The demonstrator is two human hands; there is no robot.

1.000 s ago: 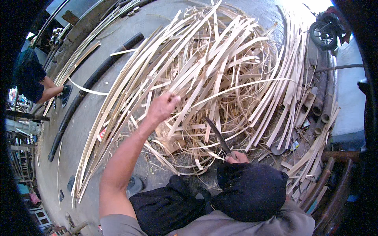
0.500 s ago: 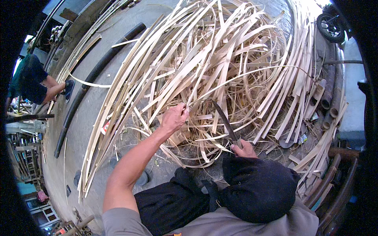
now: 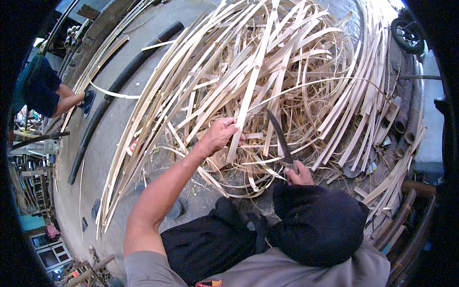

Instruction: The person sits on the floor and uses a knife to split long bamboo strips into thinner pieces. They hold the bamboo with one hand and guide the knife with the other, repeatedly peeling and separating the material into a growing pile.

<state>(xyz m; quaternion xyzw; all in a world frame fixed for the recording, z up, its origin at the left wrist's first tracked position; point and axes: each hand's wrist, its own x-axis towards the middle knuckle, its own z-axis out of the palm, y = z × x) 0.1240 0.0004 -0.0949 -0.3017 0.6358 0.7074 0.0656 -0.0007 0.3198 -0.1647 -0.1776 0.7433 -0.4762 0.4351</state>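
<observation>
Pinched between the thumb and fingers of my left hand (image 3: 221, 136) is a long pale bamboo strip (image 3: 250, 91). Its broad face shows, its near end sticks out just below my fingers, and the rest runs up and away over the heap. My right hand (image 3: 300, 174) is closed round the handle of a curved, dark-bladed knife (image 3: 278, 134), whose tip points up and slightly left. The blade stands to the right of the strip, apart from it. Beneath and beyond both hands spreads a tangled heap of bamboo strips and shavings (image 3: 306, 91).
A long dark pole (image 3: 112, 91) lies on the concrete floor at left. Another person (image 3: 45, 88) is beyond it. Dark bamboo tubes (image 3: 404, 115) and a wheel (image 3: 407, 36) are at right. A brown bench (image 3: 401, 220) stands close by my right side.
The strip in my left hand has turned from edge-on to showing its broad face, and that hand has shifted slightly right. The knife has moved a little right, its blade more upright.
</observation>
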